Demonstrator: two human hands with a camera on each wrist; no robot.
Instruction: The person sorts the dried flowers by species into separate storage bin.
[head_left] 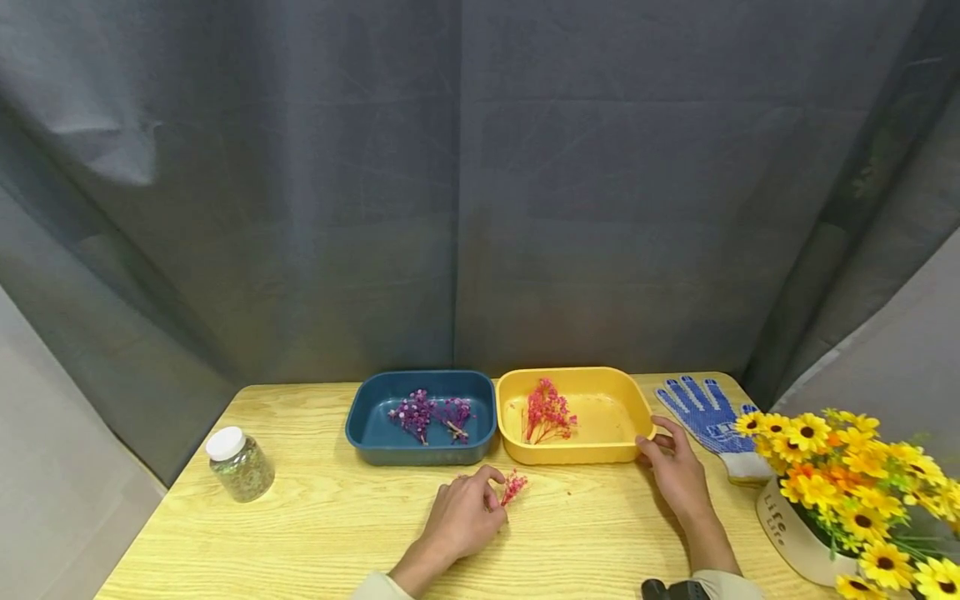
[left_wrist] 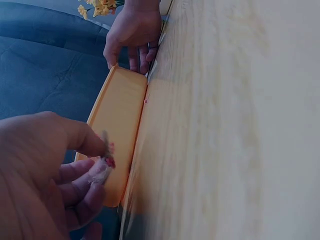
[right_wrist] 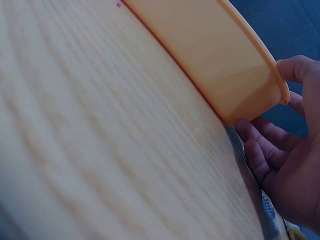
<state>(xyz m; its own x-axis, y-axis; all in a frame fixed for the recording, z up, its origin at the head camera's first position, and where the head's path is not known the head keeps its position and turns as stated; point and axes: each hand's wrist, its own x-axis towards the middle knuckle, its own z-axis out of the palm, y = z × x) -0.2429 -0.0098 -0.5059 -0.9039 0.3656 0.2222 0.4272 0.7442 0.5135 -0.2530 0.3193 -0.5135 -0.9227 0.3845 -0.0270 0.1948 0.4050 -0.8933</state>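
Note:
A small sprig of pink dried flowers (head_left: 513,486) is pinched between the thumb and fingers of my left hand (head_left: 467,512), in front of the yellow tray (head_left: 581,454). In the left wrist view the sprig (left_wrist: 109,159) overlaps the tray's side wall. My right hand (head_left: 677,468) grips that tray at its right front corner, and in the right wrist view the thumb lies on the rim with fingers curled under the corner. Inside the yellow tray lies a bunch of pink dried flowers (head_left: 547,410). Purple dried flowers (head_left: 415,414) lie in the blue tray (head_left: 422,456) beside it.
A glass jar (head_left: 246,473) with a white lid stands at the left of the wooden table (head_left: 315,517). At the right lie a blue and white work glove (head_left: 705,417) and a white pot (head_left: 798,533) of yellow flowers (head_left: 855,467). A grey curtain (head_left: 450,208) hangs behind.

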